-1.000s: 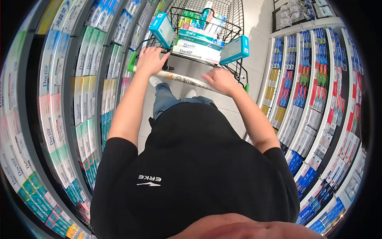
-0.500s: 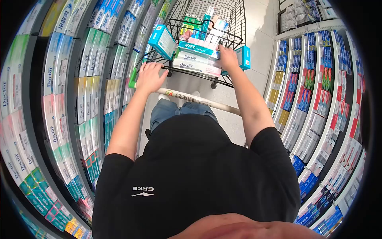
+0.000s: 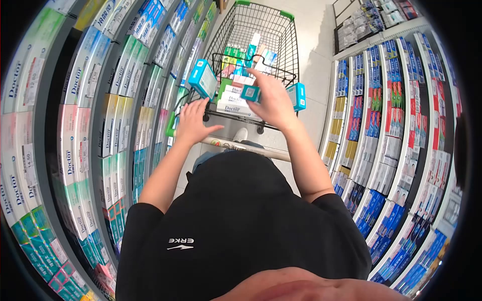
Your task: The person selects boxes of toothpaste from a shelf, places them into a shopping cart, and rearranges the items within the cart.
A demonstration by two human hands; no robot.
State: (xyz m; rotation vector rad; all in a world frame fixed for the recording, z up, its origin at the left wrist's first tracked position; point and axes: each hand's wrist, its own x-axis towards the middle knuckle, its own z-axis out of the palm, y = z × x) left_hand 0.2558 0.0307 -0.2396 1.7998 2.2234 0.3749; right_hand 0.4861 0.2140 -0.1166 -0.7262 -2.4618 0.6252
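My right hand (image 3: 275, 103) grips a teal toothpaste box (image 3: 249, 93), held above the near end of the shopping cart (image 3: 297, 40) with its small square end facing me. Just below it lie stacked white "Doctor" toothpaste boxes (image 3: 232, 109). My left hand (image 3: 195, 122) has its fingers spread and thumb stretched out, over the cart's near left corner, close to the pale handle bar (image 3: 271, 151). A blue box (image 3: 202, 80) sits at the cart's left side and another blue box (image 3: 299, 97) at its right. More colourful boxes (image 3: 236, 60) lie deeper in the basket.
Tall shelves (image 3: 113, 120) packed with toothpaste boxes rise close on my left. On the right, white shelves (image 3: 386, 130) carry blue, red and gold boxes. A rack of packaged goods (image 3: 359, 30) stands at the far right. Pale floor tiles (image 3: 316, 65) run beside the cart.
My right hand has lifted the teal toothpaste box off the white boxes and turned it end-on. My left hand's thumb has spread wider. The cart's front end has come into view.
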